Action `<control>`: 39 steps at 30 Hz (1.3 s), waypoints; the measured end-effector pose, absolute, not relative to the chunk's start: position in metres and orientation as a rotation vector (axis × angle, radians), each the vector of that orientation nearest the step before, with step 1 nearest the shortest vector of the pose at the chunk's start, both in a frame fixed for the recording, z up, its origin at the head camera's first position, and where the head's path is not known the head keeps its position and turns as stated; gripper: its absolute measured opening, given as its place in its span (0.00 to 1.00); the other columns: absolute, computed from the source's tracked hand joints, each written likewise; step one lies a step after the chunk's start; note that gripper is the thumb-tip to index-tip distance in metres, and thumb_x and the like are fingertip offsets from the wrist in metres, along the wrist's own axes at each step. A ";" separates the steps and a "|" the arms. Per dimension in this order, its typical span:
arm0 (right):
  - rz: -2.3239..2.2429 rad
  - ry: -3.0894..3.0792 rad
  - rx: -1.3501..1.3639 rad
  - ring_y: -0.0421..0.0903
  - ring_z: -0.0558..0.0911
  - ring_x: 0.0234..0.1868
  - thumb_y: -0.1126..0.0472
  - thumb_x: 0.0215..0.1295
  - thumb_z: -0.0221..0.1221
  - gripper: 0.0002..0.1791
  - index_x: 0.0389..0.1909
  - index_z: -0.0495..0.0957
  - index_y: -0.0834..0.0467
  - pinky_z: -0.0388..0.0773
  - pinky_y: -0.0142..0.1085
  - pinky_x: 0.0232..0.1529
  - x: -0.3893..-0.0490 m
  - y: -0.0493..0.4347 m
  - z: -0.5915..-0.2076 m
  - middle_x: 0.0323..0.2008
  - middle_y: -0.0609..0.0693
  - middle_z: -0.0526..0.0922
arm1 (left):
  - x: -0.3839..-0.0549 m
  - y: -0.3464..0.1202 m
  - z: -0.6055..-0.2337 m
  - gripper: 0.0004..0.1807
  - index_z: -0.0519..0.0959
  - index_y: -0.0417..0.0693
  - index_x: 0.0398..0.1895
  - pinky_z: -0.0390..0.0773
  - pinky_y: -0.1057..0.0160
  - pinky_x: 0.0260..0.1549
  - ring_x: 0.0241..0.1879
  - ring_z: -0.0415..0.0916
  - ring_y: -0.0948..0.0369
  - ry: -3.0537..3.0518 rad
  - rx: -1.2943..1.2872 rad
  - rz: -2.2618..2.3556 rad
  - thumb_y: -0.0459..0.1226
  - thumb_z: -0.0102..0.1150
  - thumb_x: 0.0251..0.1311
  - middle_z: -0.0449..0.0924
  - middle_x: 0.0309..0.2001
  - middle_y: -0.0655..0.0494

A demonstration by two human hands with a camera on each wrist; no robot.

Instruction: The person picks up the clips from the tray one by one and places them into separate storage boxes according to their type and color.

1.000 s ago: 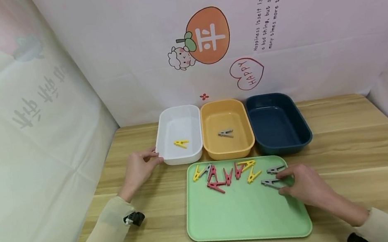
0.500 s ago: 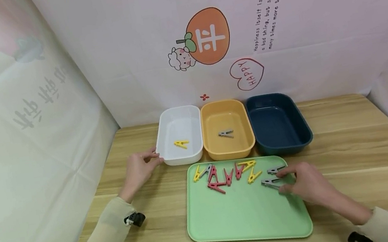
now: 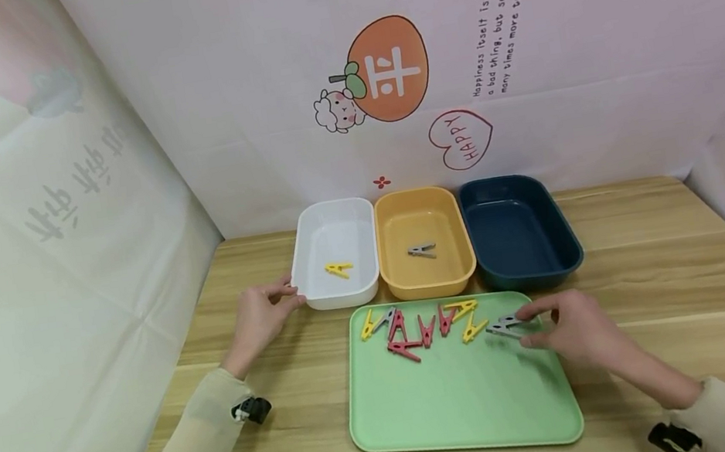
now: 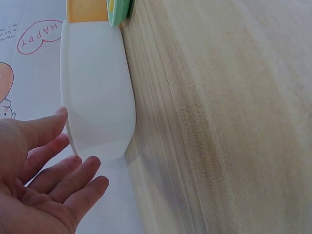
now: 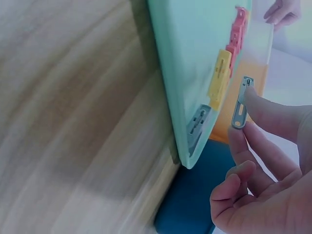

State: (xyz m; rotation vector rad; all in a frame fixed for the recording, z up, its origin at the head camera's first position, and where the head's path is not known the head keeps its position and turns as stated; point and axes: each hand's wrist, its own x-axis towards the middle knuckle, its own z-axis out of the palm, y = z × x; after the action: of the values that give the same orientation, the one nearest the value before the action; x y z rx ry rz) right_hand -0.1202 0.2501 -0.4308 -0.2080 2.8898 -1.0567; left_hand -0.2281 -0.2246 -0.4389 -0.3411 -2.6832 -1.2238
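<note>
My right hand (image 3: 576, 328) pinches a grey clothespin (image 5: 242, 103) between thumb and fingertips, held a little above the right part of the green tray (image 3: 460, 407). Another grey clothespin (image 5: 199, 126) lies on the tray beneath it, mostly covered by the held one in the head view. Along the tray's far side lie yellow clothespins (image 3: 473, 327), several red clothespins (image 3: 427, 330) and a grey clothespin (image 3: 385, 319). My left hand (image 3: 260, 321) pinches the rim of the white bin (image 4: 97, 87) at its near left corner.
Behind the tray, the white bin holds one yellow clothespin (image 3: 339, 269). The orange bin (image 3: 431, 285) beside it contains one grey clothespin (image 3: 422, 250). A dark blue bin (image 3: 532, 278) stands at the right of the row. A printed cloth (image 3: 234, 120) hangs behind the wooden table (image 3: 647, 246).
My right hand has lifted the nearer grey clothespin off the tray and moved it slightly up and away from me. My left hand stays at the white bin's corner.
</note>
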 end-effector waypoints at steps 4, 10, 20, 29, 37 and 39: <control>-1.076 2.905 -0.231 0.47 0.69 0.31 0.62 0.53 0.81 0.17 0.44 0.91 0.57 0.63 0.35 0.26 -0.122 0.251 -0.426 0.42 0.51 0.90 | -0.228 -0.225 -0.440 0.11 0.88 0.30 0.41 0.83 0.43 0.53 0.56 0.83 0.41 -2.675 -0.342 -1.223 0.32 0.77 0.61 0.82 0.59 0.38; -1.091 2.898 -0.224 0.48 0.68 0.33 0.59 0.55 0.80 0.18 0.46 0.91 0.57 0.62 0.36 0.28 -0.127 0.254 -0.417 0.46 0.54 0.90 | -0.228 -0.225 -0.440 0.11 0.88 0.31 0.41 0.83 0.44 0.54 0.57 0.83 0.40 -2.681 -0.337 -1.220 0.32 0.76 0.62 0.82 0.60 0.37; -1.150 2.889 -0.255 0.48 0.74 0.32 0.58 0.55 0.80 0.19 0.47 0.91 0.59 0.66 0.33 0.26 -0.136 0.259 -0.402 0.47 0.56 0.89 | -0.229 -0.225 -0.438 0.11 0.89 0.31 0.40 0.83 0.45 0.53 0.56 0.83 0.40 -2.676 -0.339 -1.210 0.32 0.77 0.60 0.82 0.59 0.37; -1.192 2.887 -0.276 0.47 0.75 0.30 0.59 0.57 0.79 0.20 0.49 0.89 0.62 0.72 0.35 0.25 -0.143 0.261 -0.388 0.47 0.59 0.89 | -0.228 -0.226 -0.439 0.11 0.89 0.31 0.41 0.83 0.45 0.53 0.57 0.83 0.40 -2.672 -0.351 -1.218 0.31 0.77 0.60 0.82 0.59 0.36; -1.173 2.869 -0.206 0.47 0.67 0.24 0.55 0.60 0.78 0.22 0.52 0.88 0.61 0.62 0.37 0.23 -0.150 0.263 -0.379 0.51 0.61 0.87 | -0.228 -0.225 -0.439 0.11 0.89 0.30 0.41 0.83 0.44 0.53 0.56 0.83 0.40 -2.672 -0.345 -1.221 0.31 0.77 0.60 0.82 0.59 0.37; -1.185 2.862 -0.197 0.47 0.66 0.25 0.54 0.60 0.78 0.23 0.53 0.88 0.61 0.62 0.38 0.23 -0.153 0.263 -0.377 0.51 0.61 0.87 | -0.228 -0.225 -0.439 0.11 0.89 0.30 0.41 0.83 0.44 0.53 0.56 0.83 0.40 -2.677 -0.337 -1.219 0.32 0.77 0.61 0.82 0.59 0.37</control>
State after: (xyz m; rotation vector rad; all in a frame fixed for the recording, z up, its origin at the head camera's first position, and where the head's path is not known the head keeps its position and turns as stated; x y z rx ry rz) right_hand -0.1528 0.2627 -0.3769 -0.1971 2.8616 -1.1853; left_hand -0.2283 -0.2248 -0.4388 -0.3365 -2.6766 -1.2190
